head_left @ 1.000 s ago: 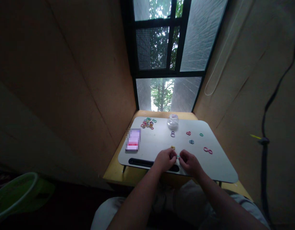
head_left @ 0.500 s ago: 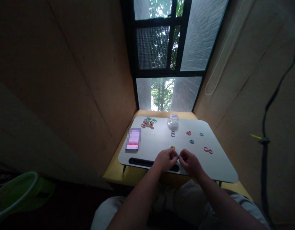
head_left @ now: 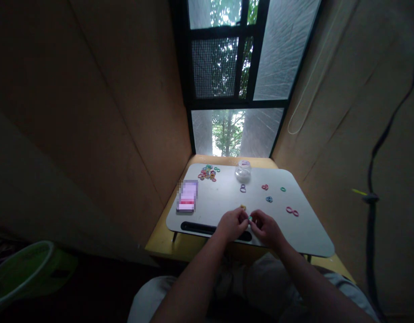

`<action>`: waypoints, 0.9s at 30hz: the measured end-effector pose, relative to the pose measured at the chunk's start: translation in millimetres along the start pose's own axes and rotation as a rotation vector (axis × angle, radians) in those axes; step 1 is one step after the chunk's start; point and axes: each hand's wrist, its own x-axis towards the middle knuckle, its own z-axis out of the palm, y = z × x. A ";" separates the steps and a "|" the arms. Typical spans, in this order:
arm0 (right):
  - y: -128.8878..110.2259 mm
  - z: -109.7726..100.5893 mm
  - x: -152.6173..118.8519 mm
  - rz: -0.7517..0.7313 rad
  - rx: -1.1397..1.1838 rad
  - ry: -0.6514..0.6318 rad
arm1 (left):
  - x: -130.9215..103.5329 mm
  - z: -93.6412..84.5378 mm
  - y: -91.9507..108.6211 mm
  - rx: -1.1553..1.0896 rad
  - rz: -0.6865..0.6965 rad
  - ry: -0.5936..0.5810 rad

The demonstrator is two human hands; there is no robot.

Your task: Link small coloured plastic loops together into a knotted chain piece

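Note:
Over the front edge of the white lap desk (head_left: pixel 223 197), my left hand (head_left: pixel 232 224) and my right hand (head_left: pixel 266 227) meet fingertip to fingertip. Both are pinched on a small green hair tie (head_left: pixel 250 218), mostly covered by the fingers. Just beyond my left fingers lies a yellow hair tie (head_left: pixel 243 207). Farther back are a purple hair tie (head_left: pixel 243 189), a red one (head_left: pixel 265 187) and a blue one (head_left: pixel 269 199), each looped or bunched. To the right rest a pink hair tie (head_left: pixel 292 211) twisted like a figure eight and a green ring-shaped tie (head_left: pixel 283 189).
A pile of mixed hair ties (head_left: pixel 207 173) sits at the desk's back left, with a phone (head_left: pixel 187 196) in front of it. A clear round jar (head_left: pixel 243 172) stands at the back. The desk's black slot (head_left: pixel 197 227) runs along the front. A green basket (head_left: pixel 28 269) is on the left.
My right fingertips have shifted slightly, and more of the green hair tie shows between the hands. The other things lie as before.

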 end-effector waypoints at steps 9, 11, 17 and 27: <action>-0.6 0.6 3.2 0.004 -0.089 0.034 | -0.4 1.0 -0.2 -0.001 0.000 0.005; -1.6 0.2 3.5 0.010 -0.092 0.033 | -0.8 0.4 0.2 -0.007 0.004 0.004; -3.8 -0.6 3.3 0.011 -0.098 0.038 | -0.7 -2.0 2.6 -0.019 -0.016 -0.010; -3.9 -0.3 3.9 0.004 -0.098 0.070 | 0.1 -1.7 2.9 -0.024 -0.011 -0.022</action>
